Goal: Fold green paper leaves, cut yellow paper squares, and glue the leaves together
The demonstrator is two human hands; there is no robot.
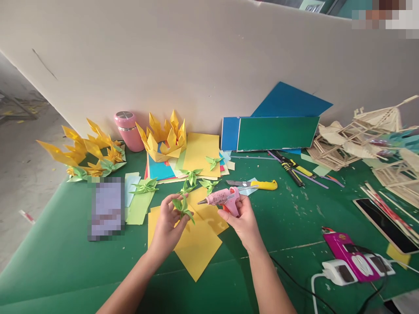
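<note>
My left hand pinches a green folded paper flower by its edges. In my right hand is a pink glue gun, its metal nozzle pointing left toward the flower, a short way apart from it. Beneath both hands lie overlapping yellow paper squares. Several more green paper flowers rest just beyond my hands, one of them on a light green sheet to the left. Behind the glue gun lies a yellow-handled utility knife.
Two yellow paper crowns and a pink flask stand at the back left. Pliers lie right of centre. A magenta power strip, cords, a phone and wooden stick models occupy the right.
</note>
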